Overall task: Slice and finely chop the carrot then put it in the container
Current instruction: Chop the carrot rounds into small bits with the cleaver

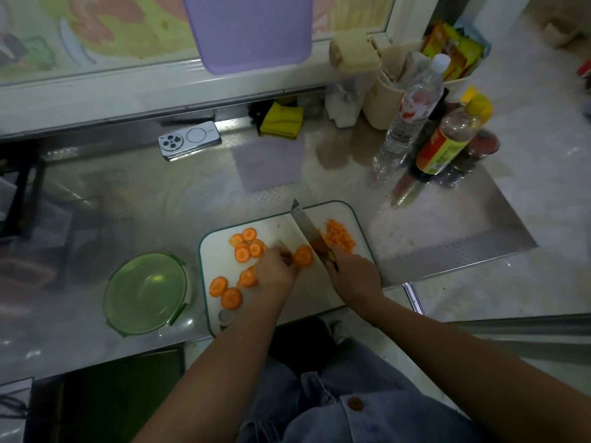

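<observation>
A white cutting board (319,292) lies on the steel counter. Several round carrot slices (246,244) are spread over its left half. A heap of finely chopped carrot (339,235) sits at its right end. My left hand (276,270) pinches a carrot slice (303,255) near the board's middle. My right hand (353,276) grips the handle of a knife (305,223), whose blade points away from me between the slices and the chopped heap. An empty green glass container (145,292) stands left of the board.
A phone (190,139) and a yellow cloth (281,119) lie at the back of the counter. Bottles (412,116) and a sauce bottle (447,145) crowd the back right. A purple board (252,30) hangs on the wall. The counter edge runs just below the board.
</observation>
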The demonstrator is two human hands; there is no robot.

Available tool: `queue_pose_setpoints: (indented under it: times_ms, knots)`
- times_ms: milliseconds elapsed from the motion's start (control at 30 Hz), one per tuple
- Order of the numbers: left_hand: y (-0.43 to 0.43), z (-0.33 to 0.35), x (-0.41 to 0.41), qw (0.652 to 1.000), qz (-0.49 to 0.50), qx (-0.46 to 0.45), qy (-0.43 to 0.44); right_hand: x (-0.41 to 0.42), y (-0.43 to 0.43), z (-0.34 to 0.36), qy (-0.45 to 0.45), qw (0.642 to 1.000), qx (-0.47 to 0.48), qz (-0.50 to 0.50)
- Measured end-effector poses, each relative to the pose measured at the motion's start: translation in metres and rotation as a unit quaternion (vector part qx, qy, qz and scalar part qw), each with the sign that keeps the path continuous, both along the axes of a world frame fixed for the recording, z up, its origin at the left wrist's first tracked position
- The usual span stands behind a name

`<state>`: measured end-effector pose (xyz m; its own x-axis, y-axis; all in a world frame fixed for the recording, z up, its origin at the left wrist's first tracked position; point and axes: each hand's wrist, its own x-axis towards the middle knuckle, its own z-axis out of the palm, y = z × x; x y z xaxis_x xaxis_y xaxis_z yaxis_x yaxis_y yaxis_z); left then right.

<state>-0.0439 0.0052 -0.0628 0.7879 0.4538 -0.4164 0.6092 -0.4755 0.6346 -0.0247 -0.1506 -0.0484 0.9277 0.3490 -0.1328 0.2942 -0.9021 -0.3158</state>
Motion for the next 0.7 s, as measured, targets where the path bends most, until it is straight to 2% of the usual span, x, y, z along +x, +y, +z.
queue_pose_setpoints:
  times_ms: [167, 367, 700]
  knots:
    - [-0.005, 0.000, 0.003, 1.000, 0.019, -0.008, 0.001, 0.001, -0.003, -0.002, -0.005, 0.999, -0.038, 0.035]
    - [-0.007, 0.000, 0.004, 1.000, 0.026, -0.001, -0.007, 0.002, -0.006, -0.002, 0.003, 0.999, 0.012, 0.040]
    - [-0.011, 0.001, 0.008, 0.999, 0.047, 0.002, -0.024, 0.004, -0.007, -0.003, 0.015, 0.999, 0.014, 0.051]
